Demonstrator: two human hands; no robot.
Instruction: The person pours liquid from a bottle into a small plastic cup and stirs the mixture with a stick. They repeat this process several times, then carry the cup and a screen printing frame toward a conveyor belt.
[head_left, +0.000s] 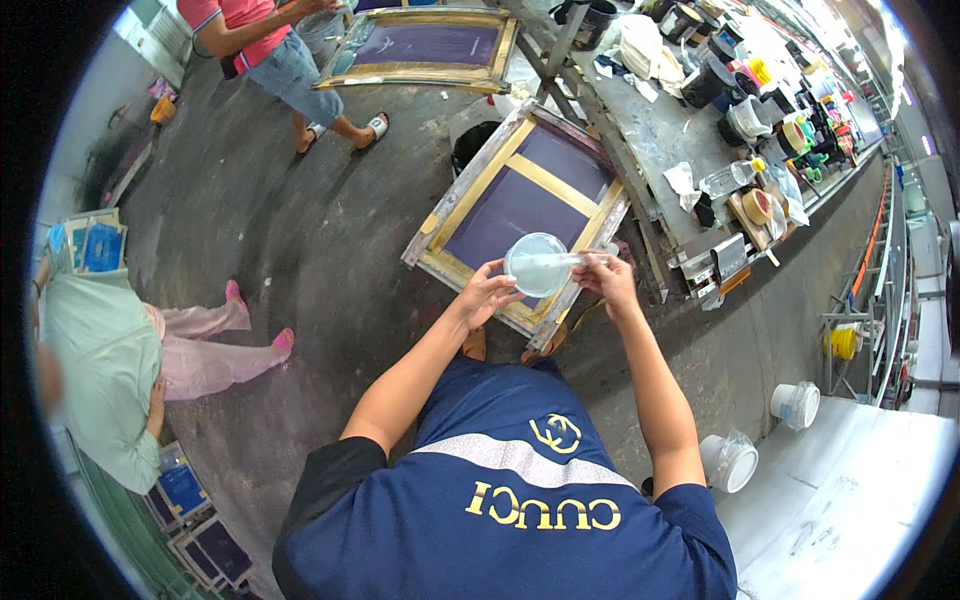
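Observation:
My left hand (487, 294) holds the rim of a small round translucent plastic tub (537, 279) from its left side. In my right hand (606, 279) is the handle of a pale flat tool (551, 260), perhaps a spatula, which lies across the tub's mouth. The tub looks to have pale or clear contents; which of the two I cannot tell. Below both hands a framed printing screen (517, 217) with dark purple mesh stands at a slant near my feet. Yellowish tape lines its frame, and one strip crosses the mesh.
A long workbench (645, 142) at the right holds tubs, a plastic bottle (732, 178) and a tape roll (757, 206). Another framed screen (427, 45) lies beyond, beside a person in a red shirt. A person in pale green is at the left. White buckets (731, 461) stand lower right.

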